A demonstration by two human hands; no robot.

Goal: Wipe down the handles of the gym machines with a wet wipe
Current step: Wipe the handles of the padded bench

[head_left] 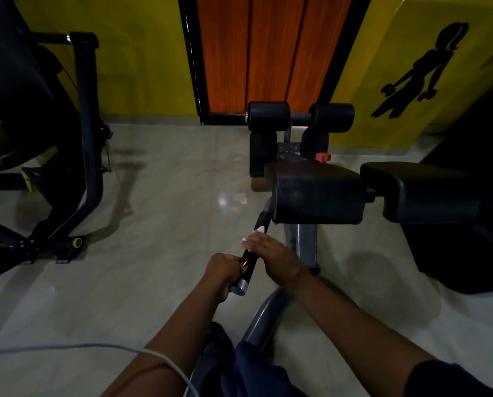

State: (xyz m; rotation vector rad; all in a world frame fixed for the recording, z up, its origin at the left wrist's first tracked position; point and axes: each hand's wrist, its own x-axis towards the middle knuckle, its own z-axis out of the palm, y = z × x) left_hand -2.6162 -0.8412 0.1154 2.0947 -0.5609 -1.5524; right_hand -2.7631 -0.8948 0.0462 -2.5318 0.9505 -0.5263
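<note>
Two hands are working on one handle. At left, the left hand point(222, 267) is curling tight round the black handle point(248, 262), just above its silver end cap. Higher up, the right hand point(271, 253) is wrapping over the grip and pressing a white wet wipe point(246, 238) against it. The handle is angling up beneath the machine's black pad point(317, 193).

Left hand point(224, 269) grips a black machine handle point(248, 263) near its metal end; right hand point(271, 252) holds a white wet wipe point(249, 234) against it higher up. Padded rollers point(268, 116) and an orange door point(256, 53) stand at 12 o'clock.
</note>
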